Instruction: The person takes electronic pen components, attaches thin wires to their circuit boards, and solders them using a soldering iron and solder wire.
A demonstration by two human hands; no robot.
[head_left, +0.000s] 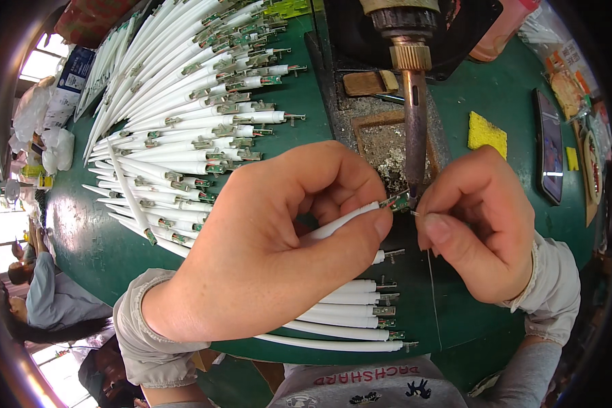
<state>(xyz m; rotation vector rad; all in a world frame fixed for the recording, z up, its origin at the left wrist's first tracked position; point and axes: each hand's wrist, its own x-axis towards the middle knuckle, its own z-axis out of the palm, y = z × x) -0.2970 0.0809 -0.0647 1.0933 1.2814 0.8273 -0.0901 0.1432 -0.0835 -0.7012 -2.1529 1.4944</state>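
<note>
My left hand (pixel 272 238) is closed round a white pen-shaped tube (pixel 347 222), thumb along its near side. A small green circuit board (pixel 400 200) with wires sticks out of the tube's right end. It sits at the tip of an upright soldering iron (pixel 415 122), whether touching I cannot tell. My right hand (pixel 483 224), just right of the tip, pinches a thin solder wire (pixel 432 292) between thumb and forefinger. The wire hangs down from those fingers toward the table's front edge.
Many similar white tubes (pixel 190 129) with board ends lie fanned out at left; several more (pixel 353 313) lie below my left hand. A residue-filled tray (pixel 387 139) stands under the iron. A yellow sponge (pixel 487 133) and a phone (pixel 548 146) lie right. Another person (pixel 61 292) sits far left.
</note>
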